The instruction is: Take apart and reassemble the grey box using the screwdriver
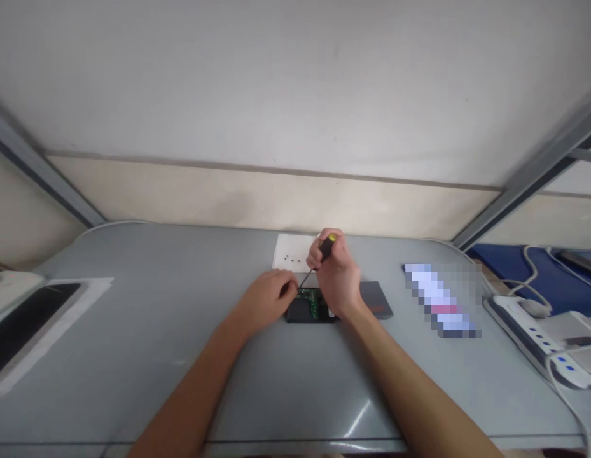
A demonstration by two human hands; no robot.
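Observation:
A black device with a green circuit board (pixel 314 304) lies on the grey table between my hands. My right hand (pixel 337 273) is wrapped round the dark handle of a screwdriver (pixel 327 247) with a yellow end. Its thin shaft slants down to the left, with the tip at the board's upper left. My left hand (pixel 271 294) is at the device's left edge, its fingers pressed together near the tip; anything between them is hidden. Behind, several small dark screws (pixel 292 259) lie on a white sheet (pixel 283 245). A dark grey flat panel (pixel 377 300) sits right of my right wrist.
A blurred-out phone-like object (pixel 438 302) lies on the right of the table (pixel 156 356). Farther right are a white power strip (pixel 538 343) with cables and a blue surface. At the left edge, a dark-screened device (pixel 32 324) lies on white paper. A wall stands behind.

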